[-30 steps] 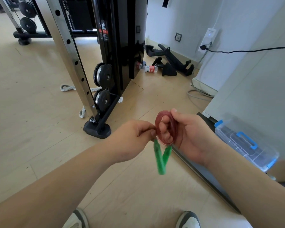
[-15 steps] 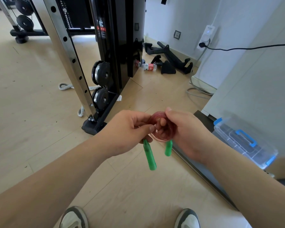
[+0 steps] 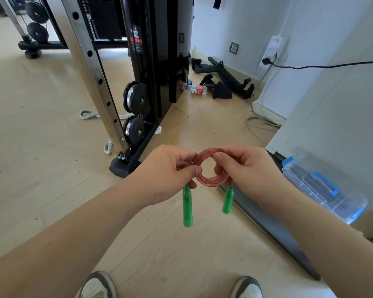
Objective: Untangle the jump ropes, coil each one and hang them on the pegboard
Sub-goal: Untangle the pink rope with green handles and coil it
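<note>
I hold the rope [image 3: 210, 167] in front of me, above the floor [image 3: 41, 130], wound into a small red coil that faces me like a ring. My left hand [image 3: 166, 175] pinches the coil's left side between thumb and fingers, pressed together on the strands. My right hand [image 3: 249, 171] pinches the right side the same way, thumb across the top of the ring and fingers curled behind it. The two hands are just apart, with the open centre of the coil between them. Two green handles hang down from the coil: the left handle [image 3: 187, 206] drops from under my left fingers and reaches lower, and the right handle [image 3: 228, 200] hangs beneath my right hand, shorter in view. Both point down and stand apart from each other. Below, the toes of my shoes [image 3: 99, 286] show at the bottom edge. Ahead on the left stands a black gym machine [image 3: 153, 61] with a steel upright [image 3: 95, 76], its foot on the floor just beyond my left hand. A grey cord [image 3: 88, 115] lies on the floor behind the upright. To my right a clear box [image 3: 323, 188] with blue clips sits against a pale wall [image 3: 342, 104]. A bottle [image 3: 195, 89] lies on its side near the machine.
</note>
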Demonstrator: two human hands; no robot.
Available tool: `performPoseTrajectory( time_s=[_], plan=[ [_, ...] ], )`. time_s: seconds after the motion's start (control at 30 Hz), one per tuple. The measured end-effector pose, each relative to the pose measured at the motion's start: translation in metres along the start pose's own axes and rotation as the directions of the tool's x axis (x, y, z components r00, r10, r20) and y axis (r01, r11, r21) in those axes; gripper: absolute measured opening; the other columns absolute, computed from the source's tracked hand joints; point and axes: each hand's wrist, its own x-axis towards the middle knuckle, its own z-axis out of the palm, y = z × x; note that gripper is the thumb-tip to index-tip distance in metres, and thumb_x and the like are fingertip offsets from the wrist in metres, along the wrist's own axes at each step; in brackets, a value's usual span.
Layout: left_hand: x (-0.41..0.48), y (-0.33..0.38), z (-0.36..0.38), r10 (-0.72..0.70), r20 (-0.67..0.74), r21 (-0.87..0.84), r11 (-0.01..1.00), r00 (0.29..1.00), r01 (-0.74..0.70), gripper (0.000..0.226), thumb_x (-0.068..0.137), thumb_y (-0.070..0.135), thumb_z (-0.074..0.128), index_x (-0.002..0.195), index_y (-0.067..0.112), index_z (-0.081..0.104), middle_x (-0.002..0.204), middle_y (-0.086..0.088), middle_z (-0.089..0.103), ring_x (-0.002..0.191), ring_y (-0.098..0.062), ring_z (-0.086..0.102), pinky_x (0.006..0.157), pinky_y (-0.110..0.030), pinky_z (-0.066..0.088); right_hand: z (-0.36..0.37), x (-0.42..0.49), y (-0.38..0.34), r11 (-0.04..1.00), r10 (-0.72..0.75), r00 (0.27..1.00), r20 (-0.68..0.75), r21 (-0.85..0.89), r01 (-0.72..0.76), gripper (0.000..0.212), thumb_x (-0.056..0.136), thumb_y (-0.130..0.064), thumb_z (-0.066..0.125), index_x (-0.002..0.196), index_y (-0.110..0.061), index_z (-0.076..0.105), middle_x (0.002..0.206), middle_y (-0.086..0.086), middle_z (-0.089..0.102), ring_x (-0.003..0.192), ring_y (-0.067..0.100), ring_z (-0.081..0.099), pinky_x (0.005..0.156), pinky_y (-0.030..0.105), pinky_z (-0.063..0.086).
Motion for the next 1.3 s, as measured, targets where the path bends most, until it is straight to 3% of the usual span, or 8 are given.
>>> performPoseTrajectory(
  time_s=[0.1,0.33,0.43,0.53,0.7,0.87,1.1,1.3],
  plan=[
    [0.000,-0.002,0.000,-0.081,0.045,0.017,0.997,0.996,0.080,0.027,0.097,0.012,0.067,0.124,0.018,0.070,0.091,0.000,0.079,0.078,-0.010,0.078,0.085,-0.034,0.063,0.002,0.001,0.002,1.000,-0.006,0.998,-0.067,-0.031,0.004,0.031,0.100,-0.022,0.065,0.087,-0.045,0.080,0.072,0.001,0.073,0.065,0.008,0.065,0.071,0.034,0.058],
    [-0.001,0.002,-0.008,-0.149,0.123,-0.005,0.989,0.981,0.151,0.016,0.099,0.025,0.065,0.094,0.023,0.080,0.090,0.005,0.080,0.091,-0.011,0.076,0.090,-0.031,0.059,-0.002,0.005,0.008,0.995,0.050,0.984,-0.172,-0.073,-0.064,0.024,0.099,-0.026,0.066,0.083,-0.036,0.079,0.073,0.002,0.074,0.063,0.011,0.065,0.072,0.034,0.058],
    [0.004,-0.004,-0.013,-0.097,-0.002,0.250,0.964,0.995,0.095,0.015,0.099,0.028,0.064,0.099,0.030,0.079,0.090,0.013,0.075,0.084,-0.003,0.068,0.072,-0.014,0.052,-0.003,0.007,0.008,0.995,0.104,0.987,-0.120,0.012,-0.104,0.025,0.100,-0.027,0.064,0.084,-0.037,0.080,0.068,-0.002,0.071,0.062,0.011,0.062,0.074,0.043,0.060],
    [0.008,-0.014,-0.018,-0.012,-0.102,0.438,0.897,0.995,0.055,0.017,0.101,0.029,0.058,0.101,0.033,0.075,0.089,0.014,0.071,0.078,-0.006,0.066,0.067,-0.019,0.049,-0.002,0.004,0.007,0.998,0.051,0.999,-0.010,0.036,-0.050,0.026,0.102,-0.021,0.063,0.090,-0.036,0.081,0.067,-0.004,0.067,0.063,0.012,0.061,0.073,0.040,0.058],
    [0.011,-0.006,-0.017,-0.059,-0.257,-0.076,0.996,0.964,0.041,0.019,0.104,0.014,0.056,0.102,0.019,0.074,0.084,-0.004,0.078,0.076,-0.017,0.077,0.073,-0.028,0.064,0.000,0.001,0.006,0.998,0.010,0.991,0.135,0.066,-0.019,0.024,0.104,-0.021,0.061,0.096,-0.033,0.081,0.071,0.002,0.068,0.067,0.017,0.061,0.074,0.046,0.058],
    [0.007,0.002,-0.009,-0.195,-0.268,-0.462,0.885,0.944,0.052,0.018,0.104,0.010,0.056,0.109,0.011,0.073,0.090,-0.013,0.079,0.080,-0.030,0.079,0.075,-0.037,0.066,0.004,0.000,0.007,0.997,0.006,0.990,0.139,0.073,-0.016,0.025,0.104,-0.019,0.062,0.097,-0.032,0.081,0.070,0.000,0.068,0.068,0.018,0.061,0.073,0.045,0.056],
    [0.005,0.003,-0.012,-0.242,0.023,-0.509,0.833,0.970,0.219,0.023,0.105,0.014,0.055,0.116,0.002,0.071,0.096,-0.022,0.077,0.083,-0.031,0.077,0.071,-0.033,0.063,0.005,0.000,0.003,0.992,-0.023,0.992,0.124,0.125,0.007,0.024,0.103,-0.016,0.063,0.096,-0.030,0.081,0.070,0.001,0.068,0.065,0.012,0.060,0.065,0.027,0.054],
    [0.002,0.005,-0.003,-0.196,0.202,-0.293,0.923,0.960,0.250,0.027,0.101,0.036,0.060,0.108,0.016,0.076,0.106,-0.003,0.078,0.109,-0.019,0.071,0.101,-0.048,0.055,0.005,-0.001,-0.001,0.999,-0.048,0.999,-0.002,0.000,0.048,0.032,0.102,-0.019,0.064,0.087,-0.043,0.080,0.076,0.006,0.074,0.063,0.008,0.064,0.063,0.021,0.054]
  ],
)
